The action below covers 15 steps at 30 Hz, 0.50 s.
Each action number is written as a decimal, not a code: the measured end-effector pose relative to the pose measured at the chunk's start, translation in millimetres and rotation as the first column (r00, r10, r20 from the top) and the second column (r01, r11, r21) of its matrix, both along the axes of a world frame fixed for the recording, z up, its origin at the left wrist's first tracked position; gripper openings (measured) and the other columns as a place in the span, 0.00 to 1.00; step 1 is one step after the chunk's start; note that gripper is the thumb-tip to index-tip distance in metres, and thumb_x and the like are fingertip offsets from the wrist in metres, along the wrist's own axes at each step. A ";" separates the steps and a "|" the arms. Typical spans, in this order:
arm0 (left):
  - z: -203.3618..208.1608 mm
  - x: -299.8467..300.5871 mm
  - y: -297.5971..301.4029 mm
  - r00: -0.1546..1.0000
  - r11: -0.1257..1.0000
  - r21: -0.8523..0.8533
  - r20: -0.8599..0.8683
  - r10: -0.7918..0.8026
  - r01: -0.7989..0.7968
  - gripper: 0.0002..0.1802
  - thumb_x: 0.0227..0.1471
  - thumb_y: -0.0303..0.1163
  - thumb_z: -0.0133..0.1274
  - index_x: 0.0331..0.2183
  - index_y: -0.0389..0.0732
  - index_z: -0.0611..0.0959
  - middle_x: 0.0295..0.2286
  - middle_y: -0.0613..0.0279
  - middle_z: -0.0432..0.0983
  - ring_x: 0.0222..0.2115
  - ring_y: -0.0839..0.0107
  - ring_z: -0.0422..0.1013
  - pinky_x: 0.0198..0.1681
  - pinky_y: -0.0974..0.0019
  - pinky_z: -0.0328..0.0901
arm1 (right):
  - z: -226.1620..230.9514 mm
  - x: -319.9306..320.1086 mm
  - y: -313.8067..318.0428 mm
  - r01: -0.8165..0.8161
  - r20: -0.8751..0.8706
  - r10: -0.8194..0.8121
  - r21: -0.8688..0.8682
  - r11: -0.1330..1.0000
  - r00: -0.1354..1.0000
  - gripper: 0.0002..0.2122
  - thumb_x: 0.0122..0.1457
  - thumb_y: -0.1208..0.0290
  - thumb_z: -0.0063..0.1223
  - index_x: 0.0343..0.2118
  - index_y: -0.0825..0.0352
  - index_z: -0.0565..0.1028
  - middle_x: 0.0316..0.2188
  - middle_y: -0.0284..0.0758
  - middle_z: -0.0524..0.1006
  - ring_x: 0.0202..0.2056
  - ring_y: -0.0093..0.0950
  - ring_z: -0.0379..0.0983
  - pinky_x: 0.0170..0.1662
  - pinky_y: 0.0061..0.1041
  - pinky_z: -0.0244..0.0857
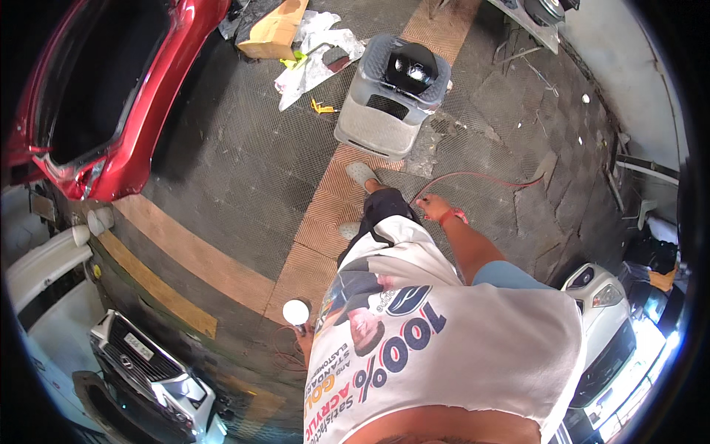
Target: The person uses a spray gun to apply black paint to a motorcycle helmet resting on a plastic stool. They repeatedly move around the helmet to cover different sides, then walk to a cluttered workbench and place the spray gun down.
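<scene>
My left hand (304,340), low beside the shirt, is closed around what looks like a spray gun with a round white cup (296,311). Its body and most of my fingers are hidden. A thin red hose (285,354) loops close by. On the other side, my right hand (433,206) has curled fingers and a red band at the wrist. Another stretch of red hose (488,176) runs past its fingertips; whether they grip it is unclear. Ahead stands a grey plastic chair (376,132) bearing a glossy black rounded part (411,68).
A red car body part (137,148) stands at far left. Near left is a car front with a dark grille (137,355); a white car (603,300) is at right. A yellow tool (322,107), plastic sheeting (296,87) and a cardboard box (274,33) lie on the floor.
</scene>
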State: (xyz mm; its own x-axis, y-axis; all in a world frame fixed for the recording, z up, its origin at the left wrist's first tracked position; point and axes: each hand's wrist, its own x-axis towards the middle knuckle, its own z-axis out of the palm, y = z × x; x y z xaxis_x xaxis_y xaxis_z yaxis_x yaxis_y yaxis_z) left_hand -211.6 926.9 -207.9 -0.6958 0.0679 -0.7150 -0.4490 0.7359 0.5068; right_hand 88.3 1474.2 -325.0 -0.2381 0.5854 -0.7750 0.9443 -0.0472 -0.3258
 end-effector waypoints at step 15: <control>23.2 -45.7 109.1 0.995 0.993 -0.107 0.088 -0.040 0.050 0.40 0.62 0.52 0.56 0.63 0.37 0.63 0.31 0.61 0.77 0.28 0.72 0.71 0.33 0.64 0.67 | -40.0 -123.8 125.3 0.140 -0.188 -0.128 0.053 0.989 0.974 0.27 0.63 0.46 0.51 0.50 0.69 0.79 0.48 0.51 0.80 0.52 0.46 0.76 0.57 0.39 0.67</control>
